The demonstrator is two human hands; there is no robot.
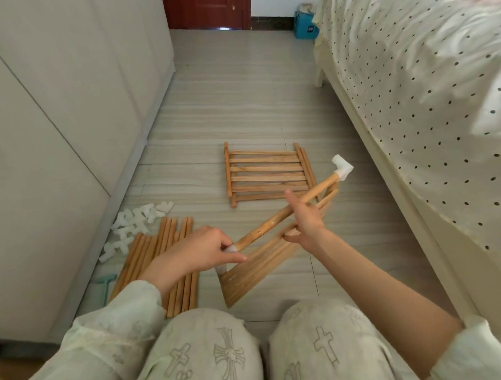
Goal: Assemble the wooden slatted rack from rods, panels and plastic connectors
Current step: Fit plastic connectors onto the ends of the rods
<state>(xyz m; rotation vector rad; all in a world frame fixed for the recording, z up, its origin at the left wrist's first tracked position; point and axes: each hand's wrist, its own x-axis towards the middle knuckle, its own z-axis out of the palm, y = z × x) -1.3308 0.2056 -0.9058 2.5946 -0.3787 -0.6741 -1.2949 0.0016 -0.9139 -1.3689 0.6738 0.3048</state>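
Wood rods (pixel 160 262) and white plastic connectors (pixel 136 223) staged on floor left. Left hand (pixel 197 255) pinches near connector (pixel 231 249), likely seating it; right hand (pixel 305 222) fingers clamp round wooden rod (pixel 273 219) on tilted slatted panel (pixel 252 267), steadying.

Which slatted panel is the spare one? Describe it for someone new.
Start at the bed on the right and look to the tiled floor beside it. The spare slatted panel lies flat there, beyond both hands. Unlike the panel being held, nothing touches it and no white connector is fitted.
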